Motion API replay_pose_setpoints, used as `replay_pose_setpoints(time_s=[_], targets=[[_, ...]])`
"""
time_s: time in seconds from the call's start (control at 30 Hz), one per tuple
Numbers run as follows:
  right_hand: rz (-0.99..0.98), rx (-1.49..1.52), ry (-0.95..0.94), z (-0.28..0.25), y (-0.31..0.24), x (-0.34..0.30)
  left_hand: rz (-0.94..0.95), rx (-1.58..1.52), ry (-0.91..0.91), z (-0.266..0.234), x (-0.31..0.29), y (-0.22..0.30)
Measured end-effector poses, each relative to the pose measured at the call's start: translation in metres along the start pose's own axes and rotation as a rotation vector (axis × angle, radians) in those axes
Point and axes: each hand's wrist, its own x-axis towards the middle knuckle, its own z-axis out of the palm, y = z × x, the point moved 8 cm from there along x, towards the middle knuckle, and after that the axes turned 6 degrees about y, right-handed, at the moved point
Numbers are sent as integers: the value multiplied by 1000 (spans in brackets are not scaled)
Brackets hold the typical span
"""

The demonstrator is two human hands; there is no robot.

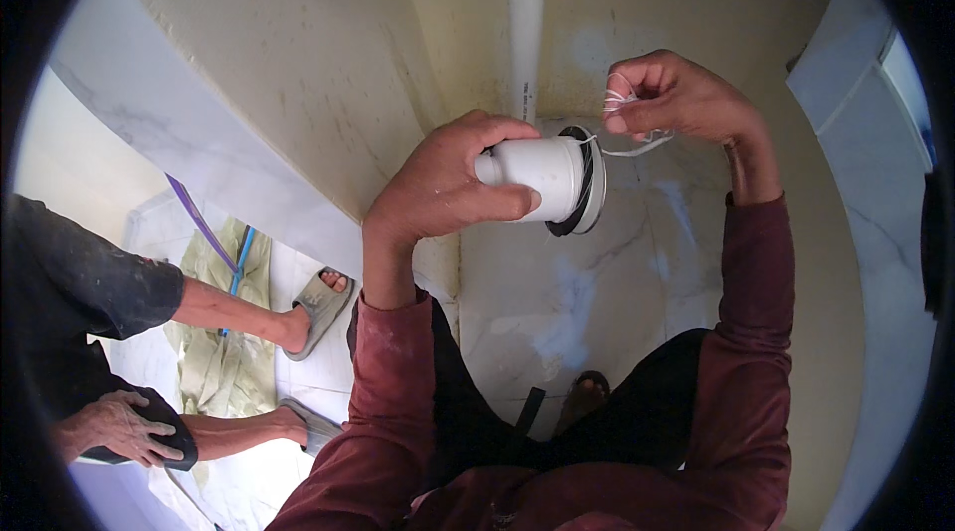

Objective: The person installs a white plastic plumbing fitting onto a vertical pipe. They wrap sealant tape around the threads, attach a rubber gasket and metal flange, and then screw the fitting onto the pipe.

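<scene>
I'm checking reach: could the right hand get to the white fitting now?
Probably yes: the right hand is near the white fitting, with only white cord between them, though some loops its fingers.

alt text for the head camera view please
A person's left hand holds a white cylindrical fitting with a black ring, while the right hand holds a white strand leading to it. Beyond is a white pipe; at left, another person's legs and sandals show.
</scene>
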Motion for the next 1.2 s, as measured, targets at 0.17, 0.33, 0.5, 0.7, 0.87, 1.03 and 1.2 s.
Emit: replay_pose_setpoints(time_s=[0.17,0.33,0.5,0.7,0.87,1.03,1.2], targets=[[-101,17,197,-21,-14,-6,27,14,-5,-3,0,5],[9,-79,-55,10,4,-4,89,-144,323,-26,-4,10],[-168,192,-15,-10,-23,-21,71,14,454,-40,-5,13],[-606,707,584,-57,-46,-17,170,-62,96,-7,1,14],[-603,1056,274,-64,-24,-1,162,-268,-11,1,0,21],[-527,426,293,-40,-23,-7,107,-710,165,-15,-3,7],[-129,-1,27,-5,-15,-5,123,-1130,368,-43,-6,-20]])
